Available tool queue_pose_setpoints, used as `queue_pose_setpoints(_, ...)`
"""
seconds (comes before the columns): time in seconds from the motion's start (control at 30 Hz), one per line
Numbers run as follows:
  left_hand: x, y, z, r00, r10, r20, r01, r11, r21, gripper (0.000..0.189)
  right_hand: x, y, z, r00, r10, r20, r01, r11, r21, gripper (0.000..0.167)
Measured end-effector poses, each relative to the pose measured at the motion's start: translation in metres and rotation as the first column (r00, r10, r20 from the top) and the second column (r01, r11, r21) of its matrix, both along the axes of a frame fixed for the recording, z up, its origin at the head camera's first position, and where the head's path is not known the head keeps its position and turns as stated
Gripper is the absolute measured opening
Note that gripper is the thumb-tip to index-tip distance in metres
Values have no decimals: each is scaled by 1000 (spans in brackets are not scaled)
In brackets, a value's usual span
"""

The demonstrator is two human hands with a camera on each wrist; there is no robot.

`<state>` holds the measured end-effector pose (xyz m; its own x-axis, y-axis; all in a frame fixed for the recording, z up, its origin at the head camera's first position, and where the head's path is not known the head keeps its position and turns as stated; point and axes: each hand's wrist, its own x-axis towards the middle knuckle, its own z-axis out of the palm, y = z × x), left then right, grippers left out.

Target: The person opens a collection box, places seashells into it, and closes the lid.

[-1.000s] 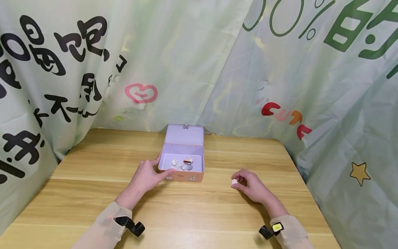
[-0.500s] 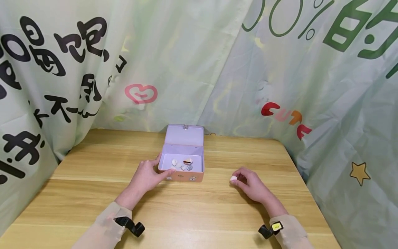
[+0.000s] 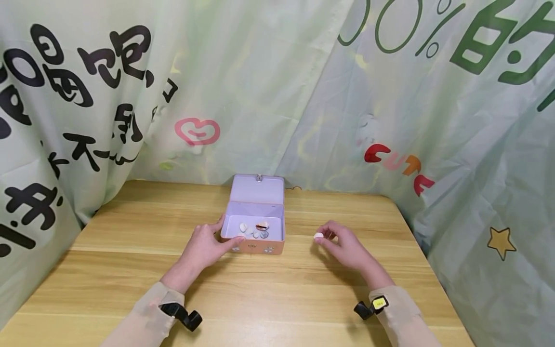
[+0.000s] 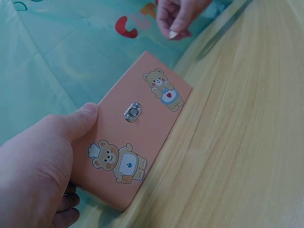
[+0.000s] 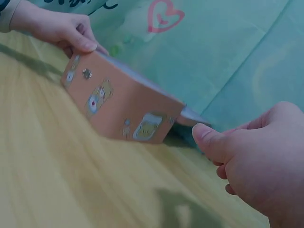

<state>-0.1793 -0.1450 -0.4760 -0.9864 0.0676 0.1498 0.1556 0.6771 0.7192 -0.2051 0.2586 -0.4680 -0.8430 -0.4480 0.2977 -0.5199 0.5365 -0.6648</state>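
Note:
An open tin box (image 3: 253,246), lilac inside and salmon pink with printed bears outside, stands on the table with its lid (image 3: 257,189) tilted back. Inside lie several small shells and stone-like pieces, among them a brownish shell (image 3: 262,225) and a white one (image 3: 243,226). My left hand (image 3: 207,246) grips the box's left front corner, the thumb over the front rim and the fingers along the left side. To the right of the box, my right hand (image 3: 344,245) pinches a small white piece (image 3: 318,235) between thumb and fingertips, above the table. Its exact kind is too small to tell.
The wooden table (image 3: 269,299) carries the box near its back edge. Behind and beside it hangs a printed pale green curtain (image 3: 243,86). A metal clasp (image 4: 133,112) sits on the box's front. Each wrist wears a black camera mount.
My right hand has moved left and away from me, towards the box, with the white piece in its fingers. The left hand and the box have stayed in place.

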Motion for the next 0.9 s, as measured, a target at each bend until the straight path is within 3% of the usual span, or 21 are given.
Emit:
queue_pose_setpoints(0.27,-1,0,-2,1000,2,-5,-2,1000,1,98,-14,-26,21,1000,0,-13,0,1000,1,10)
queue_pose_setpoints(0.53,-1,-1,-2,1000,-1,-7,1,1000,-5,99,-27,-59,38,998,59,-22,-60,998,-31,13)
queue_pose_setpoints(0.9,-1,-1,-1,1000,3,-2,-3,1000,-10,98,-40,-105,35,995,101,5,-100,992,-79,10)
